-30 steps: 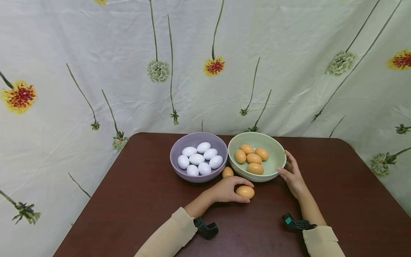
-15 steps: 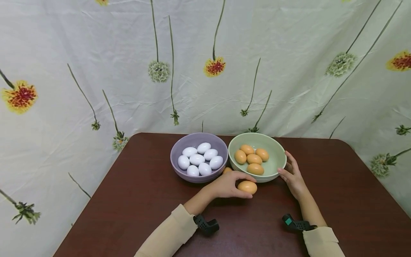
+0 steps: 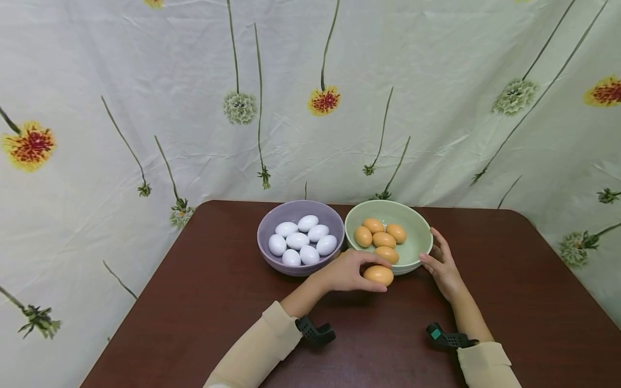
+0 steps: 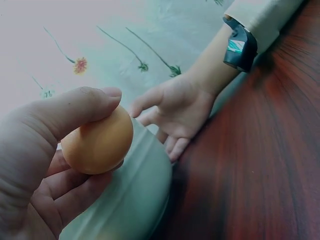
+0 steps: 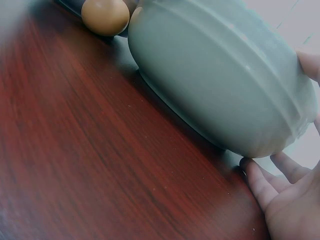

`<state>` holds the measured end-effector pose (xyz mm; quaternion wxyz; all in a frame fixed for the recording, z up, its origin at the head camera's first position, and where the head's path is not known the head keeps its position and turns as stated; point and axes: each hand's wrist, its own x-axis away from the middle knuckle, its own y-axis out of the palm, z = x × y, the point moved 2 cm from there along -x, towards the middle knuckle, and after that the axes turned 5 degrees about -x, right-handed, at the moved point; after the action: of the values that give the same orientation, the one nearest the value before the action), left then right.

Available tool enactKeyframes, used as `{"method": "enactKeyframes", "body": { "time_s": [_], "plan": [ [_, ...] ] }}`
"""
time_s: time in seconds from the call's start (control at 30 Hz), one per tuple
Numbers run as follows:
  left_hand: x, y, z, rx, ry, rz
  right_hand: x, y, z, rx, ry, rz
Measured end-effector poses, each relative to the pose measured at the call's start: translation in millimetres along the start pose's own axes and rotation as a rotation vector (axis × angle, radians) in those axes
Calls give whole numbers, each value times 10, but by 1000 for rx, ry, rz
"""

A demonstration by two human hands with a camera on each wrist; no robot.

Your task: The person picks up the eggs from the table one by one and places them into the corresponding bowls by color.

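Observation:
My left hand (image 3: 346,272) pinches a brown egg (image 3: 379,276) between thumb and fingers, just in front of the light green bowl (image 3: 416,223). Close up, the same brown egg (image 4: 100,142) shows in the left wrist view. Around the green bowl's right side lies my right hand (image 3: 443,269), thumb and fingers touching its outer wall. Several brown eggs (image 3: 384,239) lie inside that bowl. Another brown egg (image 5: 105,17) is on the table at the bowl's far end in the right wrist view; in the head view the left hand hides most of it.
A purple bowl (image 3: 264,242) with several white eggs (image 3: 297,240) stands left of the green one, close against it. Both are near the back edge of the dark red-brown table (image 3: 208,302). Behind hangs a pale flower-print cloth (image 3: 194,81).
The left hand has raised the brown egg from the table and carried it forward and slightly right to the green bowl's near side. The right hand has stayed in place.

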<state>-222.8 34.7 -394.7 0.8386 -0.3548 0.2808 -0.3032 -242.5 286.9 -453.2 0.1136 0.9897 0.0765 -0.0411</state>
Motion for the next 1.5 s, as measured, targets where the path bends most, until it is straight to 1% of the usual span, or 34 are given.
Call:
{"method": "enactKeyframes", "body": {
  "time_s": [0.17, 0.23, 0.4, 0.57, 0.63, 0.73, 0.8, 0.87, 0.97, 1.1, 1.27, 1.37, 1.5],
  "plan": [
    [-44, -31, 28, 18, 17, 7, -1, -2, 7, -4, 9, 5],
    [-66, -48, 37, 40, 15, 16, 0, -2, 8, -2, 7, 4],
    [-122, -97, 50, 128, -10, 41, 1, -7, 11, 4, -7, -2],
    [-186, -136, 44, 137, -21, 54, 1, -11, 13, 4, -14, -2],
    [-214, -147, 31, 153, -23, 58, -3, -15, 17, 0, -14, -4],
    [-254, -155, -1, 203, -39, 61, -7, -17, 21, -7, -16, -10],
    [-277, -157, -25, 239, -55, 65, -9, -20, 26, -10, -14, -10],
    [-298, -159, -46, 253, -73, 67, -7, -21, 25, -13, -14, -10],
    [-331, -163, -66, 229, -93, 71, -7, -27, 28, -11, -11, -10],
    [-385, -165, -85, 176, -121, 68, -10, -25, 22, -16, -8, -8],
    [-460, -151, -115, 92, -189, 60, -4, -22, 17, -13, -11, -10],
    [-504, -135, -134, 49, -222, 41, 2, -29, 22, -8, -17, -13],
    [-555, -121, -150, -14, -242, 8, 2, -30, 26, -8, -16, -12]
  ]
}}
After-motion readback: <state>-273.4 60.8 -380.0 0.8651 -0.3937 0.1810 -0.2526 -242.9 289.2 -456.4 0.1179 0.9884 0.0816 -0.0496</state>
